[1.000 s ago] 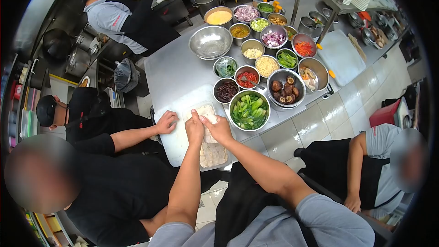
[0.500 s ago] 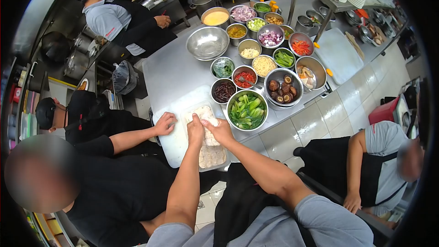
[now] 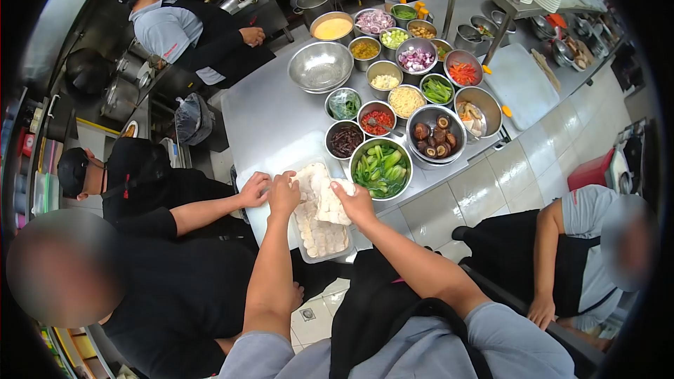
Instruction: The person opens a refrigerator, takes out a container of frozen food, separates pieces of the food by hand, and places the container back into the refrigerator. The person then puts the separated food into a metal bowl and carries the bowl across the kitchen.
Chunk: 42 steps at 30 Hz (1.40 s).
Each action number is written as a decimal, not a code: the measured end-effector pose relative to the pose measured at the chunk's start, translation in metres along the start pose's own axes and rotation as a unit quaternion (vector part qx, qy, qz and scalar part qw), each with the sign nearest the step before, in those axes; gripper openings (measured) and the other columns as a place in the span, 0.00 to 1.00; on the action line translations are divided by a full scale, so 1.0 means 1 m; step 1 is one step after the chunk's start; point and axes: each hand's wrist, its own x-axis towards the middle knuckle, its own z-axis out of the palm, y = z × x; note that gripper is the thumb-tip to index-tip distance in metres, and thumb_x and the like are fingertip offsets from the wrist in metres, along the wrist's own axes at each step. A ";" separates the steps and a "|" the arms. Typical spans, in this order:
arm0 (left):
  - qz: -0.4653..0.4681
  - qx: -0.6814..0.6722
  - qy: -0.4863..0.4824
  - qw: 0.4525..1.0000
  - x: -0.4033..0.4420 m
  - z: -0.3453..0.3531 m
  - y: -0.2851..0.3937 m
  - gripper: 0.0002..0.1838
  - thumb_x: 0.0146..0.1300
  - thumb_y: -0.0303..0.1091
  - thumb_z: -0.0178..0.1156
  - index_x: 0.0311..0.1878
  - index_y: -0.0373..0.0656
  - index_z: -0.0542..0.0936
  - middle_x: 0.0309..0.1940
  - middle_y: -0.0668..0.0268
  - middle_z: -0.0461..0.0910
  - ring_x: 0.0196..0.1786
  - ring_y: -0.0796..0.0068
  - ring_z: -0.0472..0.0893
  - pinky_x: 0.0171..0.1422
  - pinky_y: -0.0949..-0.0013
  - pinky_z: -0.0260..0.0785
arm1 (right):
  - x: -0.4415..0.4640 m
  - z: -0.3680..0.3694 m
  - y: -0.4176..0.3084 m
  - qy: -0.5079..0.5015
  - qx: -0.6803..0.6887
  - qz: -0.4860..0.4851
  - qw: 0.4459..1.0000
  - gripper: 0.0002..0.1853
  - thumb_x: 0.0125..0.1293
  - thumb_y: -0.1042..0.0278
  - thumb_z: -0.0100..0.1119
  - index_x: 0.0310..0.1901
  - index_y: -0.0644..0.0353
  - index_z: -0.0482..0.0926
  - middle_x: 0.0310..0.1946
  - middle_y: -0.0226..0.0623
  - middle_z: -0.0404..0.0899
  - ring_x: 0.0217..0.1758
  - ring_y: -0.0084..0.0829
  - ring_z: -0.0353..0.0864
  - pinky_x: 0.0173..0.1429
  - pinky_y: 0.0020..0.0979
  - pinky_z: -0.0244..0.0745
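A clear plastic tray holds rows of pale, floury pieces and lies at the near edge of the steel table. My right hand grips a slab of joined pale pieces, raised and tilted over the tray's right side. At the tray's left rim is my left hand, its fingers bent together; what they hold, if anything, is too small to make out. A co-worker's hand rests on the white board just left of my left hand.
Right beyond the tray stand bowls of leafy greens, dried chilies and mushrooms, with several more behind. An empty steel bowl is farther back. Co-workers stand left and right; a rack is at back right.
My hands have moved apart, the left one to the tray's left rim and the right one rightward with the slab. More of the pieces in the tray now show.
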 end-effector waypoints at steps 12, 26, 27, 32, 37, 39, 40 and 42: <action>-0.254 -0.708 -0.124 0.647 -0.062 -0.013 0.087 0.20 0.78 0.46 0.55 0.63 0.44 0.75 0.55 0.64 0.81 0.57 0.66 0.83 0.57 0.56 0.79 | -0.006 -0.026 -0.003 -0.145 0.313 0.109 0.932 0.22 0.70 0.56 0.69 0.59 0.57 0.79 0.51 0.30 0.85 0.52 0.24 0.84 0.56 0.32 0.79; -0.252 -0.677 -0.162 0.672 -0.063 -0.015 0.102 0.25 0.79 0.51 0.51 0.65 0.40 0.74 0.54 0.64 0.83 0.55 0.72 0.83 0.57 0.64 0.78 | 0.017 -0.027 -0.002 -0.089 0.245 0.049 0.964 0.24 0.79 0.47 0.50 0.51 0.65 0.80 0.46 0.37 0.84 0.48 0.28 0.82 0.57 0.32 0.74; -0.275 -0.670 -0.138 0.675 -0.062 -0.013 0.104 0.27 0.80 0.53 0.49 0.65 0.38 0.74 0.54 0.62 0.83 0.56 0.71 0.83 0.58 0.64 0.78 | 0.017 -0.025 -0.001 -0.089 0.245 0.050 0.964 0.24 0.79 0.47 0.50 0.51 0.65 0.80 0.46 0.37 0.84 0.48 0.28 0.82 0.57 0.32 0.74; -0.312 -0.583 -0.013 0.750 -0.051 0.009 0.112 0.35 0.80 0.60 0.43 0.59 0.31 0.78 0.51 0.57 0.83 0.52 0.71 0.82 0.58 0.66 0.75 | -0.008 -0.015 -0.026 -0.014 0.003 -0.001 1.000 0.31 0.76 0.39 0.54 0.50 0.68 0.81 0.45 0.39 0.84 0.48 0.25 0.81 0.55 0.30 0.75; -0.321 -0.466 0.027 0.824 -0.047 0.007 0.119 0.41 0.79 0.64 0.43 0.40 0.27 0.83 0.35 0.54 0.82 0.40 0.70 0.78 0.49 0.63 0.72 | -0.006 -0.020 -0.012 -0.081 0.011 -0.041 0.996 0.27 0.66 0.44 0.70 0.45 0.67 0.85 0.37 0.36 0.85 0.38 0.20 0.79 0.44 0.27 0.75; -0.317 -0.429 0.001 0.846 -0.043 0.006 0.110 0.41 0.78 0.64 0.43 0.33 0.29 0.81 0.30 0.55 0.81 0.36 0.69 0.77 0.46 0.62 0.71 | -0.007 -0.020 -0.006 -0.085 -0.003 -0.068 0.994 0.24 0.63 0.50 0.76 0.43 0.69 0.85 0.35 0.36 0.86 0.37 0.22 0.80 0.44 0.28 0.76; -0.312 -0.392 -0.025 0.865 -0.042 0.006 0.107 0.41 0.78 0.64 0.44 0.27 0.31 0.80 0.25 0.56 0.79 0.32 0.69 0.75 0.43 0.61 0.70 | -0.009 -0.021 -0.001 -0.086 -0.003 -0.068 0.994 0.24 0.63 0.50 0.76 0.43 0.69 0.85 0.35 0.36 0.86 0.37 0.22 0.80 0.44 0.28 0.76; -0.301 -0.407 -0.001 0.863 -0.043 0.008 0.106 0.41 0.77 0.65 0.44 0.24 0.32 0.77 0.22 0.57 0.77 0.30 0.68 0.74 0.41 0.60 0.69 | -0.016 -0.021 -0.002 -0.109 0.013 -0.085 0.990 0.22 0.60 0.57 0.79 0.45 0.68 0.85 0.38 0.34 0.87 0.39 0.21 0.82 0.48 0.28 0.78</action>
